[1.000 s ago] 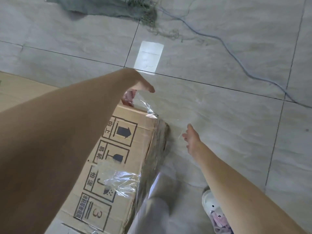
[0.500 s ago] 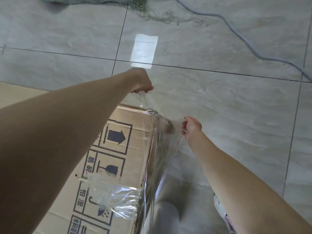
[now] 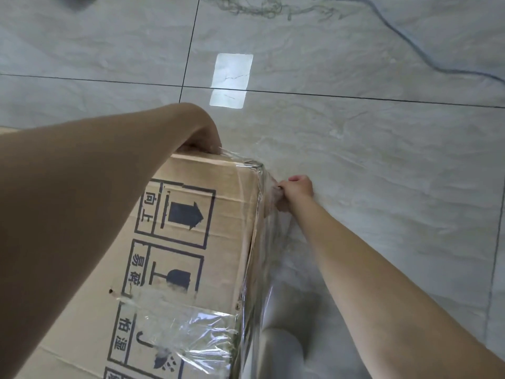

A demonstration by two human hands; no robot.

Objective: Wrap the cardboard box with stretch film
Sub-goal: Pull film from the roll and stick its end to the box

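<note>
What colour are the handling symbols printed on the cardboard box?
Black handling symbols on the brown cardboard box, in the head view.

Glossy grey marbled floor tiles (image 3: 382, 160), dark grout lines; bright rectangular light reflection (image 3: 232, 79); grey cable (image 3: 404, 36)

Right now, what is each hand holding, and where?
Both hold the stretch film: left hand at its edge over the cardboard box top corner, right hand against the side.

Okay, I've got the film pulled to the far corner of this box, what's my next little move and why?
Probably press the stretch film flat against the cardboard box side with your right hand. It looks bunched at that corner, while your left hand pins its end at the far top edge.
</note>
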